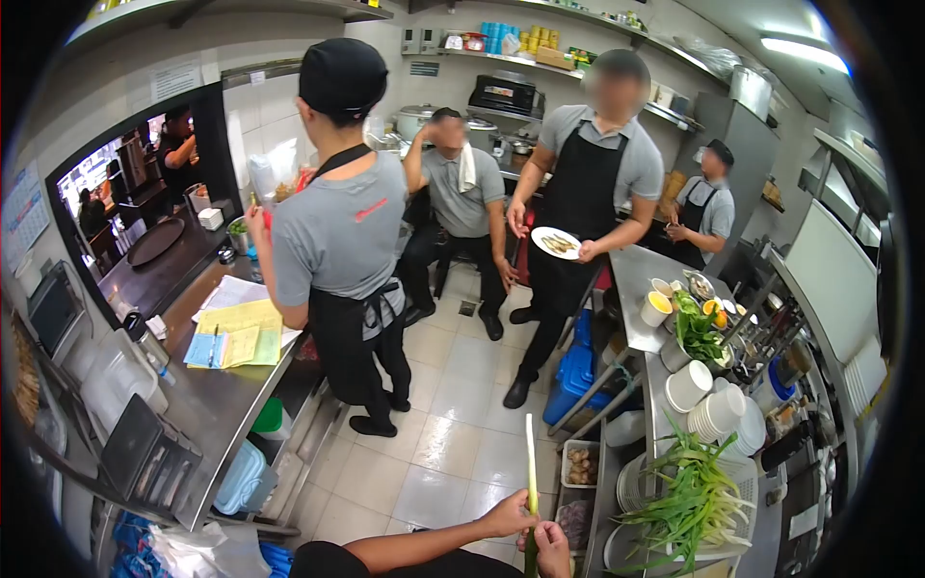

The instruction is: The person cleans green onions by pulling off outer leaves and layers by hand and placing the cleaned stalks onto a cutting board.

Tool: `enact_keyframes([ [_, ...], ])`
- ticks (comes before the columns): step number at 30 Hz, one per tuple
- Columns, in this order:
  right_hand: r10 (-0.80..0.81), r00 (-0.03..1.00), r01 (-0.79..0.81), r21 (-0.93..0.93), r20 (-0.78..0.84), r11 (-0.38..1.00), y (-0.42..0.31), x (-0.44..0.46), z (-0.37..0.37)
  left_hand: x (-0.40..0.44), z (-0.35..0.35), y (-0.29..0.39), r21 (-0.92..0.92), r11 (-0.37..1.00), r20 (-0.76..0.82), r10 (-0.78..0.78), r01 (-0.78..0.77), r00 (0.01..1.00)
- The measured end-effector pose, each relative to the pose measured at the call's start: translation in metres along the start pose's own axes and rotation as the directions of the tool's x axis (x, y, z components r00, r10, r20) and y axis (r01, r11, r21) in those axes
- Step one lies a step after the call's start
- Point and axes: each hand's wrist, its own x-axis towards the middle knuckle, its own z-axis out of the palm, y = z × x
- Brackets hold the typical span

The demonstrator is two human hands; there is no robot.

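The landmark is the white perforated basket (744, 472), which holds a heap of leafy green onions (689, 496). Left of it, over the aisle, a single green onion stalk (531, 472) stands nearly upright, its white end pointing away from the wearer and its dark green end toward the body. The left hand (513, 515) is curled closely around the stalk's pale green part, fingers bent with little gap. The right hand (551, 549), between the left hand and the basket, has its fingers bent in at the greener length just below; how tightly they press is hard to tell.

Just left of the basket, lower down, sits a tub of brown bulbs or roots (581, 464). White tubs (718, 412) are stacked just beyond the basket. Farther beyond and to its left, a co-worker (588, 173) holds a white plate (544, 233).
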Motion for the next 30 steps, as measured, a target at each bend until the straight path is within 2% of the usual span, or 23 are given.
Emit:
enact_keyframes([
  [2, -0.001, 1.000, -0.001, 0.081, 0.024, 0.997, 0.014, 0.005, -0.003, 0.002, 0.000, -0.013, -0.037, 0.999, -0.002, 0.005, -0.005, 1.000],
  [3, 0.014, 1.000, -0.015, 0.053, 0.016, 0.998, 0.007, 0.002, -0.001, 0.004, 0.000, -0.017, -0.014, 1.000, 0.011, -0.023, 0.023, 1.000],
  [5, -0.012, 0.999, 0.011, 0.027, 0.037, 1.000, 0.004, 0.000, -0.001, 0.003, 0.000, -0.020, 0.093, 0.995, -0.020, 0.033, -0.031, 0.999],
  [10, -0.042, 0.999, 0.043, -0.013, 0.027, 0.999, 0.002, -0.003, -0.003, 0.004, 0.001, -0.029, -0.035, 0.998, 0.005, 0.046, -0.046, 0.999],
  [13, -0.049, 0.999, 0.049, -0.041, 0.014, 0.998, -0.002, -0.003, -0.003, 0.000, 0.002, -0.009, 0.001, 0.999, 0.053, -0.033, 0.033, 0.998],
  [18, -0.045, 0.997, 0.040, 0.085, 0.056, 0.996, 0.026, 0.000, -0.022, 0.006, 0.010, -0.011, 0.036, 0.999, 0.084, -0.032, 0.029, 0.996],
  [20, -0.063, 0.996, 0.056, 0.095, 0.070, 0.994, 0.030, -0.002, -0.030, 0.009, 0.013, -0.017, 0.040, 0.998, 0.093, -0.049, 0.045, 0.994],
  [22, -0.080, 0.994, 0.071, 0.106, 0.080, 0.992, 0.030, -0.003, -0.035, 0.010, 0.017, -0.024, -0.033, 0.998, 0.127, -0.056, 0.060, 0.990],
  [24, -0.106, 0.987, 0.096, 0.089, 0.121, 0.991, 0.028, -0.010, -0.038, 0.009, 0.018, -0.020, 0.005, 0.998, 0.131, -0.064, 0.063, 0.989],
  [26, -0.083, 0.993, 0.076, 0.092, 0.081, 0.993, 0.018, -0.015, -0.038, 0.008, 0.023, -0.019, 0.054, 0.995, 0.167, -0.086, 0.078, 0.982],
  [28, -0.089, 0.993, 0.084, 0.063, 0.083, 0.994, 0.023, -0.017, -0.041, 0.008, 0.024, -0.019, 0.003, 0.996, 0.142, -0.090, 0.090, 0.986],
  [30, -0.044, 0.998, 0.038, 0.128, 0.041, 0.991, 0.032, -0.014, -0.042, 0.008, 0.025, -0.020, 0.056, 0.995, 0.148, -0.094, 0.086, 0.985],
])
